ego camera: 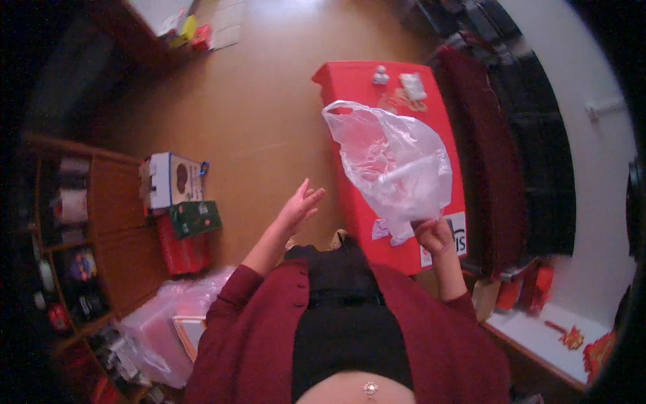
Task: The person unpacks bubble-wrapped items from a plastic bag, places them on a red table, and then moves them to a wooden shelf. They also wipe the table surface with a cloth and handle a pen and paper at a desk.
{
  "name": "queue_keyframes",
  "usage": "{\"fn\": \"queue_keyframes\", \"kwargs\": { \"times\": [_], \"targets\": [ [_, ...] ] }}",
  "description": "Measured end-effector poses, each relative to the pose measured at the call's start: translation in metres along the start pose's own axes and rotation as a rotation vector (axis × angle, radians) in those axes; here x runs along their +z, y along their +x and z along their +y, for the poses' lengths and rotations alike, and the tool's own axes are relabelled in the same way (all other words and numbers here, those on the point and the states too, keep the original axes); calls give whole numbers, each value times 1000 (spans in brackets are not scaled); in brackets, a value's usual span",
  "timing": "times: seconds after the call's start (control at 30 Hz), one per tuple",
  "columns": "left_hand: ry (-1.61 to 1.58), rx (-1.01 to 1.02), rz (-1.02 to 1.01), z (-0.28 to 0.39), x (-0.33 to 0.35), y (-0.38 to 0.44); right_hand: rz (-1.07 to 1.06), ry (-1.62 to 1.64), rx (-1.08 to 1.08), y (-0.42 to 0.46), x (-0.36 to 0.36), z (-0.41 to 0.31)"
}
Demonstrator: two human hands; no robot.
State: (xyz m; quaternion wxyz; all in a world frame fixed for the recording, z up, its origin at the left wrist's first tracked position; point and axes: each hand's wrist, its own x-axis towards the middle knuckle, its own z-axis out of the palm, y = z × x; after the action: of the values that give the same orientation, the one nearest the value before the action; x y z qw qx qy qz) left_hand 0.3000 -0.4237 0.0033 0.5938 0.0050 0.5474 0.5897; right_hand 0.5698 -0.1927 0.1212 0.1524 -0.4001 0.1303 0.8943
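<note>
A thin white plastic carrier bag [398, 161] lies loosely spread over a long red-covered surface [348, 212], one handle loop at its far left. My right hand [435, 236] pinches the bag's near edge. Away to the left, my left hand [302, 204] is held above the floor with its fingers apart and nothing in it. Beyond the bag are a small white figurine [380, 76], a white packet [413, 87] and a pale, indistinct item [415, 105]. A crumpled pinkish scrap [380, 229] sits by the bag's near end.
Stacked boxes, including a white one [174, 180] and a green one [196, 219], stand left beside a wooden cabinet [123, 202]. A plastic-wrapped pink bundle [156, 328] is at lower left. Dark red upholstery [487, 161] runs along the right; a white shelf [547, 336] holds red ornaments.
</note>
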Motion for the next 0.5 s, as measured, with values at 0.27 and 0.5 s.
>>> {"fn": "queue_keyframes", "kwargs": {
  "times": [0.27, 0.5],
  "targets": [
    [-164, 582, 388, 88, -105, -69, -212, -819, 161, 46, -2, 57],
    [-112, 643, 545, 119, -169, -134, -277, -1083, -132, 120, 45, 35]
  ]
}}
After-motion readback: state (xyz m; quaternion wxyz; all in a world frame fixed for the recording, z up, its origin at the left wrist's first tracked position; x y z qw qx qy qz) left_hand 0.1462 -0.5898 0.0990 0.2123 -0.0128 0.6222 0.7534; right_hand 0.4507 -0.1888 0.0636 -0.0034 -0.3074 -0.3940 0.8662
